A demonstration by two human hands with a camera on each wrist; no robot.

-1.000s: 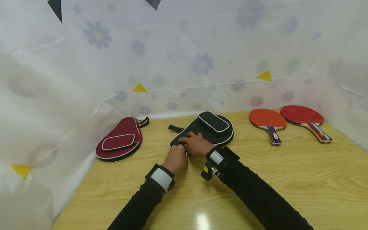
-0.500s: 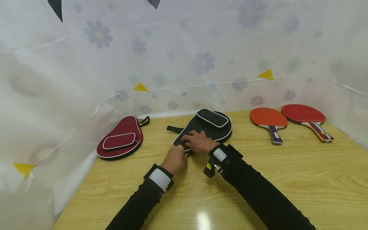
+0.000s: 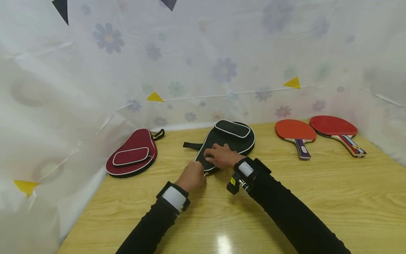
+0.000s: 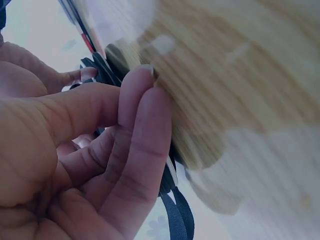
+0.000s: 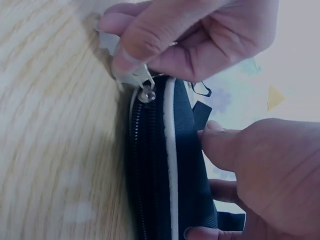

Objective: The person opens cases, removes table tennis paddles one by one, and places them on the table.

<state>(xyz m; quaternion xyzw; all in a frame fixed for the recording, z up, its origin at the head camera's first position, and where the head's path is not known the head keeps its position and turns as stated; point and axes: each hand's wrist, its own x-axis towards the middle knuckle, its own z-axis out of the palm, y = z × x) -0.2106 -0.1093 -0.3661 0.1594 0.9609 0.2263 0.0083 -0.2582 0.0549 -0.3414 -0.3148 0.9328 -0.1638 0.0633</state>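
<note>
A black table tennis bat case (image 3: 207,144) with white piping lies flat in the middle, its pocket (image 3: 233,128) facing up. My left hand (image 3: 191,176) is at its narrow near end. Thumb and fingers there pinch the metal zipper pull (image 5: 142,75), whose slider (image 5: 146,95) sits on the case's side zipper (image 5: 136,130). With bent fingers spread over the narrow part, my right hand (image 3: 223,157) presses on the case's upper face. The right wrist view shows its thumb (image 5: 222,147) touching that face beside the piping. In the left wrist view the left fingers hide the pull.
A dark red bat case (image 3: 134,141) lies to the left on the wooden table (image 3: 253,218). Toward the right lie an orange-faced bat (image 3: 295,130) and a red-faced bat (image 3: 333,126), handles toward me. A flowered sheet (image 3: 190,70) hangs behind.
My left hand has shifted slightly left and nearer, still at the zipper pull. The black case has turned a little, its narrow end swinging right. My right hand has slid slightly right.
</note>
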